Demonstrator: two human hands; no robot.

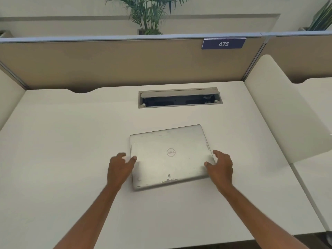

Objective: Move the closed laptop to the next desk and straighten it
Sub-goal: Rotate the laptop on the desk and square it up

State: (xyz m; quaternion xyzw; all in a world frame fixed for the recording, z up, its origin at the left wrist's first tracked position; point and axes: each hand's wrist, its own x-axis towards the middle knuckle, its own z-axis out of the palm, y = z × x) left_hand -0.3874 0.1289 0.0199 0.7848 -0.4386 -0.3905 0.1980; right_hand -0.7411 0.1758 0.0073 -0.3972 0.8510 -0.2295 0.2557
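Note:
A closed silver laptop (168,155) lies flat on the white desk (71,141), a little right of centre, turned slightly counter-clockwise so its edges are not parallel to the desk's front. My left hand (120,168) rests at its left edge with the thumb on the lid and the fingers spread. My right hand (220,168) is at the right edge, thumb touching the lid near the corner, fingers apart. Neither hand is closed around the laptop.
An open cable tray (179,98) is set into the desk behind the laptop. A tan partition (107,63) with a blue "475" tag (223,44) closes the back. A curved white divider (280,105) separates the neighbouring desk (316,177) at right. Plants stand behind.

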